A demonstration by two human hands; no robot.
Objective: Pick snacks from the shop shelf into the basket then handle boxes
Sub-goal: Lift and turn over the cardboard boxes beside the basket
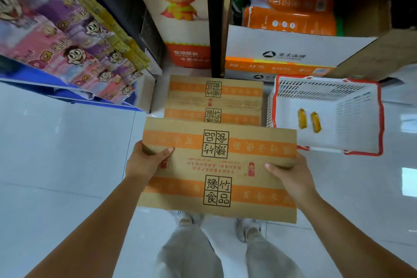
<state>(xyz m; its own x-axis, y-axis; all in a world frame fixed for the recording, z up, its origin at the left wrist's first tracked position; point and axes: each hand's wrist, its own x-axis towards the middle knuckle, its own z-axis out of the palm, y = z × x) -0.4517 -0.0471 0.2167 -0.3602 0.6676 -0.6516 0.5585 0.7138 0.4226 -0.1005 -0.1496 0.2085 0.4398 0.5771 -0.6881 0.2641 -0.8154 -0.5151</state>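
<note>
I hold a brown cardboard box (216, 169) with orange stripes and black characters above the floor. My left hand (146, 162) grips its left edge, thumb on top. At the right edge my right hand (291, 175) grips it the same way. A second, matching box (214, 99) lies on the floor just beyond it. To the right stands a white basket (352, 119) with a red rim, and two yellow snack packs (308, 119) lie in it.
A shop shelf (67, 52) with pink and purple snack bags fills the left. A tall carton with a monkey picture (180, 18) stands behind. An open white carton (293, 52) holds orange packs at the back right. My feet (216, 223) stand on pale floor tiles.
</note>
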